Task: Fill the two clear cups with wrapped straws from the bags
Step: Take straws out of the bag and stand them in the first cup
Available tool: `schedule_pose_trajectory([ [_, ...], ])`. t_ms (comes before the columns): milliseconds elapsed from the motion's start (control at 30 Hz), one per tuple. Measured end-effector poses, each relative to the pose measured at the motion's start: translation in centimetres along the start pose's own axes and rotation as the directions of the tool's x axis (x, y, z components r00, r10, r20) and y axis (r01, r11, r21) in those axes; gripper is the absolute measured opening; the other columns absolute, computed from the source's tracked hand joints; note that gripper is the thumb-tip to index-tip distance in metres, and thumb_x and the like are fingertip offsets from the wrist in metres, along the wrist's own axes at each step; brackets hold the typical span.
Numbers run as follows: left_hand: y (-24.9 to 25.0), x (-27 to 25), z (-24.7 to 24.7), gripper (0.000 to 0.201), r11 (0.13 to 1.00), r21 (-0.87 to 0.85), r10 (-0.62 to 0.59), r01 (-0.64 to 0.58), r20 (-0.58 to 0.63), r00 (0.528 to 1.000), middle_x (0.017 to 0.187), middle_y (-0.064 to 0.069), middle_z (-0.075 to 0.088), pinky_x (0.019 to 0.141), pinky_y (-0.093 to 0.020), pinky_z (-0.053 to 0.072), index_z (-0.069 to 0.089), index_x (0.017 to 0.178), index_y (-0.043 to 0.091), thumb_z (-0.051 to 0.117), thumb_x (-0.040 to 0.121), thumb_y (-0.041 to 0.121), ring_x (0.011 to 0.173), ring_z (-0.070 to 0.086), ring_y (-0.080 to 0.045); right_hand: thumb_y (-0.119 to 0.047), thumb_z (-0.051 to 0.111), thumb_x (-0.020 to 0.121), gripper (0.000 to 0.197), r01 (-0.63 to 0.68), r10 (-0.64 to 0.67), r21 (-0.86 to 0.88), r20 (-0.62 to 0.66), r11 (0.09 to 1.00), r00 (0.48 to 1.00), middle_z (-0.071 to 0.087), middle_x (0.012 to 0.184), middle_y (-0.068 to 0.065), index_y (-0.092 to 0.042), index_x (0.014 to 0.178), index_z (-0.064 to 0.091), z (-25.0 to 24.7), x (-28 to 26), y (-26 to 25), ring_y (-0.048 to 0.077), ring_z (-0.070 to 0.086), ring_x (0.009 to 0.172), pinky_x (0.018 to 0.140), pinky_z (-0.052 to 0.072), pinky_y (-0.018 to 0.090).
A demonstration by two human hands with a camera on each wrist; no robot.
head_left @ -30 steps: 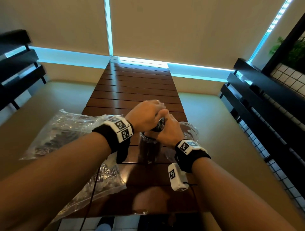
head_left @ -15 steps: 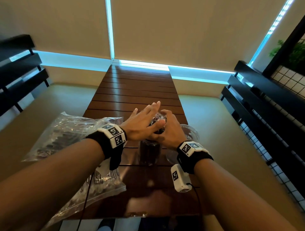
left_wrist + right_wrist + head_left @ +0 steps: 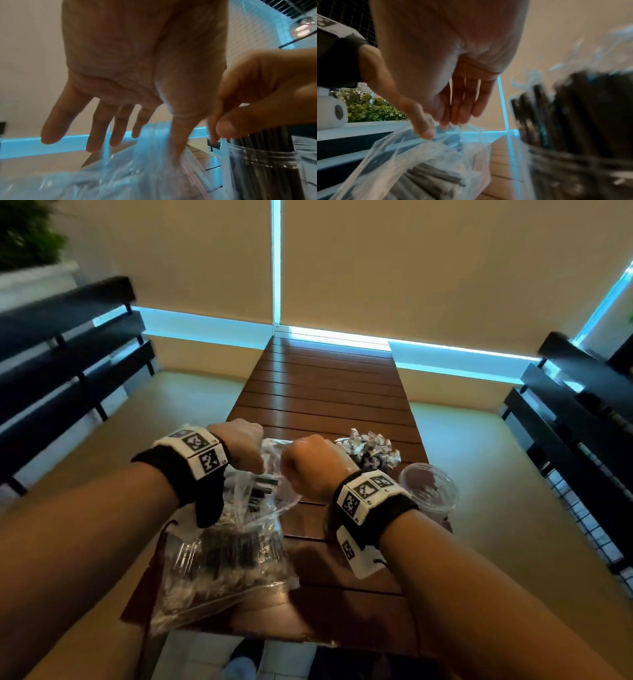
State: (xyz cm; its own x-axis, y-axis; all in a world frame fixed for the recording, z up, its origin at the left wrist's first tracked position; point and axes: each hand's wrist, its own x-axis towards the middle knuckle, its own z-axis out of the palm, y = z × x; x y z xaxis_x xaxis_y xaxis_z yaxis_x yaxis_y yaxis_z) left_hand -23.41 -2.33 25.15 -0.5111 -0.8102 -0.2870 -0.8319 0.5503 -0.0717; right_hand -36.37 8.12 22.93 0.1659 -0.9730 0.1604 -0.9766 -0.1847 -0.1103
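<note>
Room: beige roller blinds with cyan light at their edges; dark slatted bench backs on both sides; green plants at the far left.
Desk (image 3: 325,392): dark brown wooden slats, glossy, running away toward the window.
Bags: two clear plastic bags of dark wrapped straws at the near left. The lower bag (image 3: 219,577) lies flat on the desk edge; the upper bag (image 3: 260,494) is lifted at its mouth.
Cups: two clear cups at the right. The full cup (image 3: 260,162) is packed with upright straws, its crinkled wrapper tops (image 3: 370,451) showing beyond the right wrist; the second cup (image 3: 430,491) stands just beside it, and I cannot tell what it holds.
Left hand (image 3: 239,445): thumb down against the upper bag's opening, the other fingers straight and spread.
Right hand (image 3: 310,467): thumb and fingertips pinching the upper bag's rim.
Writing: only black-and-white square code markers on both wristbands; no readable words.
</note>
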Motion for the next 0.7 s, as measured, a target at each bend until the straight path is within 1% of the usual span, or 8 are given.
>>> schedule_pose_trajectory([
  [33, -0.3, -0.2, 0.4, 0.02, 0.999, -0.033, -0.004, 0.003, -0.047, 0.999, 0.109, -0.016, 0.064, 0.075, -0.034, 0.053, 0.056, 0.086, 0.012, 0.064, 0.08, 0.029, 0.085, 0.057, -0.03, -0.015, 0.056, 0.087, 0.015, 0.002, 0.0, -0.025, 0.08, 1.0, 0.997, 0.068, 0.088, 0.008, -0.013, 0.088, 0.071, 0.7, 0.7, -0.7, 0.03, 0.065, 0.081, 0.067, 0.052, 0.034],
  [67, -0.7, -0.3, 0.8, 0.012, 0.998, -0.07, -0.013, 0.008, -0.084, 0.996, 0.104, -0.018, 0.065, 0.069, -0.033, 0.05, 0.053, 0.078, 0.012, 0.058, 0.082, 0.022, 0.079, 0.055, -0.03, -0.012, 0.056, 0.087, 0.016, 0.007, -0.001, -0.036, 0.146, 0.999, 0.989, 0.069, 0.091, 0.01, -0.011, 0.091, 0.072, 1.4, 1.2, -1.3, 0.031, 0.065, 0.083, 0.067, 0.05, 0.032],
  [233, -1.7, -0.6, 1.5, 0.025, 0.951, -0.297, 0.073, -0.083, -0.045, 0.996, 0.101, -0.015, 0.063, 0.063, -0.03, 0.041, 0.062, 0.102, 0.0, 0.048, 0.093, 0.018, 0.089, 0.059, -0.029, -0.003, 0.052, 0.09, 0.025, -0.01, 0.004, 0.023, 0.249, 1.0, 0.969, 0.064, 0.113, 0.014, -0.005, 0.113, 0.063, 5.0, 3.6, -3.3, 0.034, 0.063, 0.101, 0.074, 0.045, 0.035],
  [367, -2.7, -1.6, 1.6, 0.026, 0.878, -0.446, 0.167, -0.174, -0.055, 0.984, 0.092, -0.014, 0.058, 0.059, -0.029, 0.033, 0.061, 0.098, -0.008, 0.044, 0.096, 0.012, 0.079, 0.048, -0.021, -0.011, 0.05, 0.095, 0.025, -0.061, 0.039, 0.062, 0.3, 0.996, 0.953, 0.059, 0.12, 0.016, -0.002, 0.115, 0.062, 7.8, 5.4, -4.1, 0.034, 0.057, 0.112, 0.091, 0.047, 0.037],
  [433, -3.1, -2.1, 1.9, 0.021, 0.829, -0.528, 0.175, -0.186, -0.071, 0.982, 0.085, -0.009, 0.054, 0.061, -0.031, 0.033, 0.057, 0.089, -0.005, 0.044, 0.095, 0.011, 0.077, 0.045, -0.02, -0.016, 0.052, 0.094, 0.026, -0.087, 0.071, 0.034, 0.332, 0.996, 0.94, 0.061, 0.118, 0.015, -0.004, 0.114, 0.063, 8.8, 6.0, -4.6, 0.032, 0.056, 0.114, 0.096, 0.047, 0.041],
  [533, -3.5, -2.5, 2.5, 0.016, 0.767, -0.615, 0.191, -0.185, -0.057, 0.98, 0.082, -0.003, 0.047, 0.069, -0.035, 0.034, 0.047, 0.078, 0.01, 0.049, 0.094, 0.015, 0.074, 0.04, -0.018, -0.015, 0.059, 0.09, 0.028, -0.175, 0.145, 0.044, 0.386, 0.984, 0.911, 0.062, 0.117, 0.01, -0.007, 0.117, 0.063, 10.3, 7.0, -4.7, 0.026, 0.057, 0.113, 0.093, 0.048, 0.034],
  [633, -4.1, -2.6, 3.4, 0.014, 0.806, -0.554, 0.222, -0.208, -0.043, 0.974, 0.084, -0.002, 0.05, 0.071, -0.04, 0.041, 0.047, 0.08, 0.015, 0.058, 0.087, 0.018, 0.073, 0.042, -0.016, -0.018, 0.066, 0.086, 0.044, -0.264, 0.221, 0.025, 0.471, 0.964, 0.854, 0.055, 0.124, 0.009, -0.011, 0.127, 0.055, 11.1, 7.7, -4.4, 0.027, 0.054, 0.12, 0.084, 0.044, 0.03],
  [700, -4.7, -2.4, 4.1, 0.014, 0.839, -0.5, 0.228, -0.212, -0.029, 0.973, 0.088, -0.002, 0.054, 0.075, -0.043, 0.048, 0.048, 0.083, 0.016, 0.062, 0.083, 0.017, 0.076, 0.047, -0.019, -0.014, 0.068, 0.084, 0.051, -0.32, 0.257, 0.043, 0.501, 0.947, 0.827, 0.052, 0.124, 0.011, -0.01, 0.131, 0.049, 11.1, 8.0, -4.6, 0.028, 0.051, 0.121, 0.091, 0.046, 0.031],
])
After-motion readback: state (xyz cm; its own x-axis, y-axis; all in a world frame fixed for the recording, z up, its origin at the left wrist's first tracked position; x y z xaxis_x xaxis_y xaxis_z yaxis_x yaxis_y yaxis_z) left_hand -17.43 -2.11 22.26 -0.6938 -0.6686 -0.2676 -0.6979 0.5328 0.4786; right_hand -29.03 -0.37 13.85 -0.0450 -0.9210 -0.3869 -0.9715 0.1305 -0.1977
